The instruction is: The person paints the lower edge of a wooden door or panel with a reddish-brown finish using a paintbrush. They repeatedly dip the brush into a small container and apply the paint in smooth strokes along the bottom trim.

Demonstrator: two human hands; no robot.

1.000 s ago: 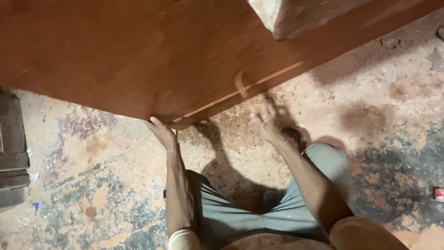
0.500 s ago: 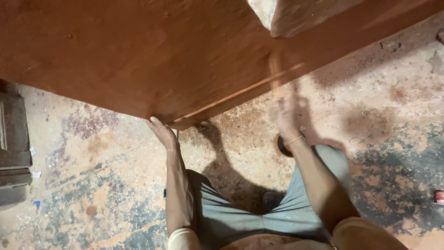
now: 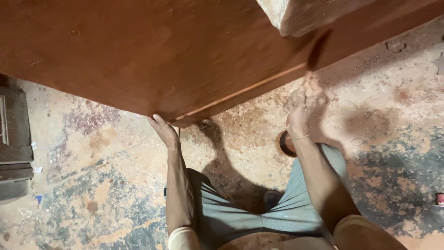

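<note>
Dark wooden crate at left edge — pale stone block top right, small red object far right on dusty floor.

Board blocks the whole far side; pale block juts far right; floor left lies open up to crate.

Reddish-brown wooden board, grey-green trousers, floor seemingly mottled orange and grey.

A single head-worn view is given, aimed steeply down from close above at the reddish-brown board, forearms, knees and dusty floor.
</note>
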